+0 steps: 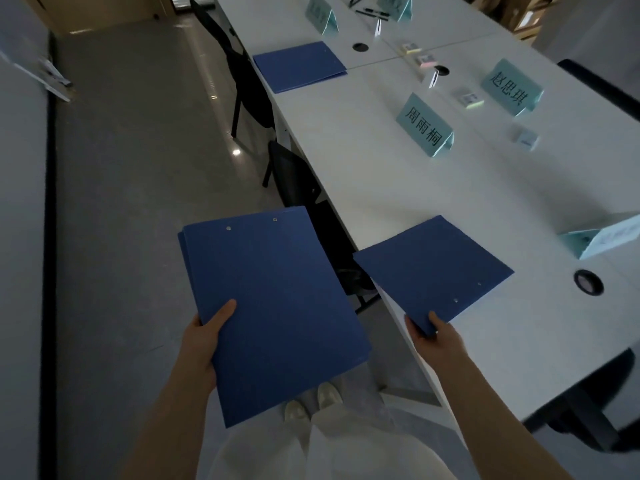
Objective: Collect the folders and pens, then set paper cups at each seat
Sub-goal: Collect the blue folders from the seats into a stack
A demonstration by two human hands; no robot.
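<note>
Left hand (202, 344) grips the folder stack (273, 306), right hand (438, 336) pinches one folder's (433, 268) corner off the desk (398, 188) — thin pinch, could slip and drop.

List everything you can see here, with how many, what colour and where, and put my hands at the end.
Held folders: at least two stacked, blue, off the table's near side.
Near folder: one, blue, on the table edge, overhanging.
Far folder: one, blue, flat on the table further along.
Name cards: five in view, pale teal tents, along the table.
Pens: a few, black, far end of the table.
Sticky-note pads: several, pastel, mid-table.
Table: white, long, with round cable holes.
Chairs: two, black, tucked in on the near side.
Left hand: holds the stack.
Right hand: pinches the near folder's corner.
</note>
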